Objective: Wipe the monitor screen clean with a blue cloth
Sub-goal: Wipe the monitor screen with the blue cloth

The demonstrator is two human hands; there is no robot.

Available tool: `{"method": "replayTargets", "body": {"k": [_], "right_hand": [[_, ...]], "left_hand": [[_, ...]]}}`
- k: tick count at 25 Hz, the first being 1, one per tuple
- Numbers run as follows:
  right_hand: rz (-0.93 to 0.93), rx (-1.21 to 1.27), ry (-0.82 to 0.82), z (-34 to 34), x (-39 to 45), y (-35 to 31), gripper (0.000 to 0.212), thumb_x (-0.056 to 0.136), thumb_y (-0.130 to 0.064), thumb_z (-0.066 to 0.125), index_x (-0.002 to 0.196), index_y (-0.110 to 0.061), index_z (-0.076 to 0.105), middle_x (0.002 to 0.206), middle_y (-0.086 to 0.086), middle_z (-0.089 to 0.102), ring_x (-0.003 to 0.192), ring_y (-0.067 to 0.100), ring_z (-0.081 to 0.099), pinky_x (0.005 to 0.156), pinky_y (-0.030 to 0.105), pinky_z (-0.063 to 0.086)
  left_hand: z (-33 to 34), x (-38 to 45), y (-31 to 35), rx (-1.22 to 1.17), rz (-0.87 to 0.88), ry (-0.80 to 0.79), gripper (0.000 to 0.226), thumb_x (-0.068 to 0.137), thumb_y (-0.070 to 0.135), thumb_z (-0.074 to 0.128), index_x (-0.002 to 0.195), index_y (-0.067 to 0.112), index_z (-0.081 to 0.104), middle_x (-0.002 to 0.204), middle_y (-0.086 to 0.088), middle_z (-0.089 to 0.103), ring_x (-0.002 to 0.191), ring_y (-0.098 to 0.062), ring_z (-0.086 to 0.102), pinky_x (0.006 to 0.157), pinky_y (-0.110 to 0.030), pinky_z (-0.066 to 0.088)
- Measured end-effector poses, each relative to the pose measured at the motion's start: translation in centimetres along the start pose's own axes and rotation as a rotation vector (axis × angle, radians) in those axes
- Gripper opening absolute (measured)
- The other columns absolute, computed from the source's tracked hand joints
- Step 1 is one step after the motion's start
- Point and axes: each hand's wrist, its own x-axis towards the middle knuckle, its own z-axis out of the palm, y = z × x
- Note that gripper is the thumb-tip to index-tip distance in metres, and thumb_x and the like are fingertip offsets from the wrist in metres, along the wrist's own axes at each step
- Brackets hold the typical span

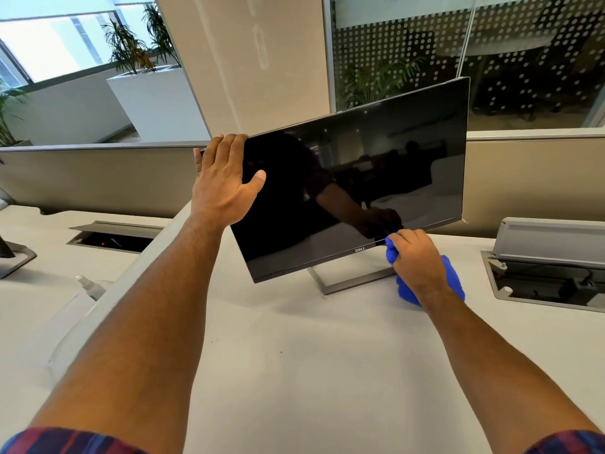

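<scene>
The left hand point(222, 181) gripped the monitor point(360, 178) at its upper left corner, fingers curled over the top edge and thumb on the dark screen. The right hand point(417, 260) held the bunched cloth point(453, 276) closed in its grip, pressing it against the monitor's lower bezel, above the table point(294, 355)

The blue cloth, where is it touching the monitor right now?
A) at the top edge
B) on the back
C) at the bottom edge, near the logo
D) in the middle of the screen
C: the right hand grips the blue cloth and presses a corner of it to the bottom edge of the monitor, just right of the logo, while the left hand holds the monitor's upper left corner.
</scene>
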Motion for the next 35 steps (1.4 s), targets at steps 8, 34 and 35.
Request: {"method": "replayTargets", "body": {"k": [8,34,35], "right_hand": [[-0.366,0.136,-0.039,2.3,-0.9,-8.7,0.041,0.076,-0.003,0.078,0.116,-0.003,0.068,0.105,0.013,0.071,0.095,0.029,0.066,0.089,0.043,0.056],[0.694,0.377,0.287,-2.7,2.1,6.8,0.025,0.101,-0.017,0.053,0.117,0.001,0.059,0.097,0.003,0.049,0.084,0.016,0.053,0.071,0.022,0.041],[0.670,0.392,0.278,-2.6,2.0,6.6,0.023,0.101,-0.016,0.053,0.114,0.001,0.059,0.095,0.001,0.049,0.083,0.016,0.053,0.069,0.021,0.041]], "left_hand": [[0.1,0.1,0.5,0.011,-0.003,-0.021,0.072,0.096,0.048,0.040,0.159,0.019,0.021,0.165,-0.001,0.022,0.156,-0.024,0.004,0.125,-0.055,0.006],[-0.1,0.1,0.5,0.002,0.016,-0.018,0.076,0.091,0.052,0.038,0.158,0.018,0.024,0.163,-0.002,0.026,0.156,-0.024,0.007,0.126,-0.055,0.006],[-0.1,0.2,0.5,0.008,0.015,-0.017,0.076,0.091,0.052,0.038,0.158,0.017,0.024,0.163,-0.002,0.026,0.156,-0.024,0.008,0.125,-0.055,0.007]]}}
